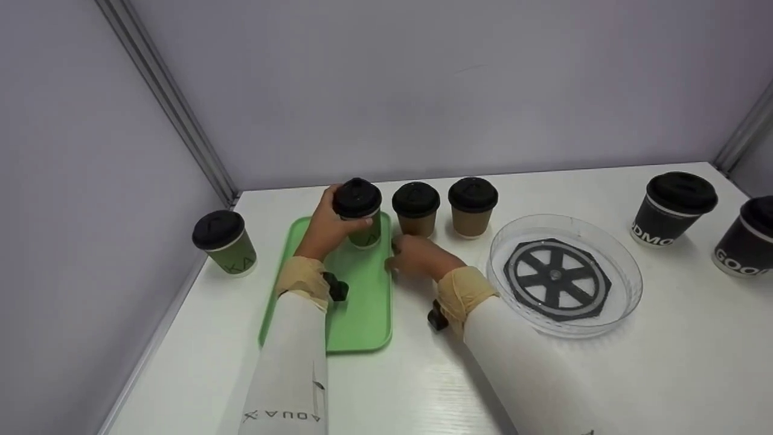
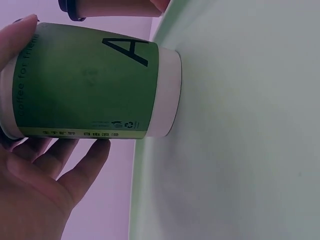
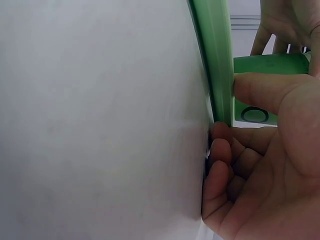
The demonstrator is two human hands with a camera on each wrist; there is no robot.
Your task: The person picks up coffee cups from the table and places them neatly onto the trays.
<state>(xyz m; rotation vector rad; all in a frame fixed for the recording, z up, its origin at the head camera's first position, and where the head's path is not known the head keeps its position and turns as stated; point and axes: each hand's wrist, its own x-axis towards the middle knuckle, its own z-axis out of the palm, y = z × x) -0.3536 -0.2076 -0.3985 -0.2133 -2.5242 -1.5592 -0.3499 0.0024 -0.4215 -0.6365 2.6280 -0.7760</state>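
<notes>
My left hand (image 1: 325, 232) grips a green paper coffee cup (image 2: 90, 85) with a black lid, thumb on one side and fingers on the other. The cup is upright over the far right part of the green tray (image 1: 359, 317), its white base close to the tray's surface. With thumb and curled fingers, my right hand (image 1: 421, 256) pinches the tray's right rim (image 3: 218, 65). In the right wrist view, the thumb lies on the rim and the fingertips are at its lower edge by the tabletop.
Two brown lidded cups, one nearer (image 1: 416, 208) and one farther right (image 1: 471, 208), stand by the tray. Another green cup (image 1: 226, 244) is left of it. A round clear dish (image 1: 625, 302) holds a black wheel-patterned piece. Dark cups (image 1: 670, 211) stand far right; walls border the table.
</notes>
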